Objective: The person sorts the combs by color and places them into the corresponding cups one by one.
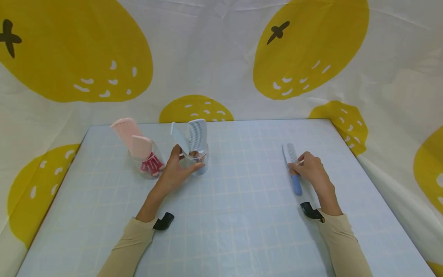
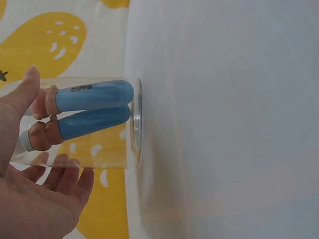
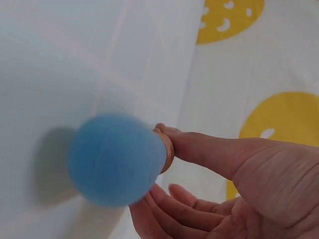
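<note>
My left hand (image 1: 173, 173) grips a clear cup (image 1: 204, 166) from its left side, thumb in front. Two light blue combs stand in the cup: a comb with its teeth showing (image 1: 197, 134) and a comb leaning left (image 1: 180, 137). Through the cup's wall in the left wrist view, their blue handles (image 2: 97, 95) point down toward the table. Off to the right, my right hand (image 1: 312, 169) pinches another blue comb (image 1: 296, 184) by its brown middle, between thumb and fingers. The rounded blue handle end (image 3: 117, 162) faces the right wrist camera.
Left of the cup is a second clear container (image 1: 147, 174) with pink combs (image 1: 126, 132) and red-and-pink striped handles (image 1: 152, 164). Both containers are on a pale blue checked table (image 1: 235, 215). Behind it hangs a white cloth (image 1: 207, 57) with large yellow shapes.
</note>
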Motion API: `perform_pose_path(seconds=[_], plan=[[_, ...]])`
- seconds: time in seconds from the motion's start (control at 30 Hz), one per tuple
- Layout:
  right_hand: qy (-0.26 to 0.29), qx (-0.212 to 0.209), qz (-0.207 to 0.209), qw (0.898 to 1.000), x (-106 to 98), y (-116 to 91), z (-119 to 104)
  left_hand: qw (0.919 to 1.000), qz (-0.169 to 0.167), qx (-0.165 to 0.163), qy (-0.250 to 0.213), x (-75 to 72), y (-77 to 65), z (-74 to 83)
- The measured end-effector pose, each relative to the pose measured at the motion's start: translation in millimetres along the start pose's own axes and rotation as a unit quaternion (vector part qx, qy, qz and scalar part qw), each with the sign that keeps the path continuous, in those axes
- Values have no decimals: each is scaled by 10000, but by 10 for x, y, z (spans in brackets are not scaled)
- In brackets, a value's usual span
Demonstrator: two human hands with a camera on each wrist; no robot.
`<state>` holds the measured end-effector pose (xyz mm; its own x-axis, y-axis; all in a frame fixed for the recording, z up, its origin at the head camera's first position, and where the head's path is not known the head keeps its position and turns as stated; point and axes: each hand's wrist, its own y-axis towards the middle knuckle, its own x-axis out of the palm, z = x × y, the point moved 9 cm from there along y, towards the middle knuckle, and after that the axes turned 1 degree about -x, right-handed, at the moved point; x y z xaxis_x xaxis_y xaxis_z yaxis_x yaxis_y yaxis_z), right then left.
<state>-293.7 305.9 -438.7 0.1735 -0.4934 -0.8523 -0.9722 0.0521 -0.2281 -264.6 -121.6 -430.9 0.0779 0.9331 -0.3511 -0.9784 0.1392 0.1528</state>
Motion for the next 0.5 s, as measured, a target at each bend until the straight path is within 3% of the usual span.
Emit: perform_pose_path(seconds=[0.2, 0.5], plan=[[368, 48, -135, 9992, 35, 4, -31, 10000, -39, 32, -8, 4, -1, 0], [110, -677, -224, 9974, 86, 52, -210, 10000, -52, -26, -43, -3, -8, 8]])
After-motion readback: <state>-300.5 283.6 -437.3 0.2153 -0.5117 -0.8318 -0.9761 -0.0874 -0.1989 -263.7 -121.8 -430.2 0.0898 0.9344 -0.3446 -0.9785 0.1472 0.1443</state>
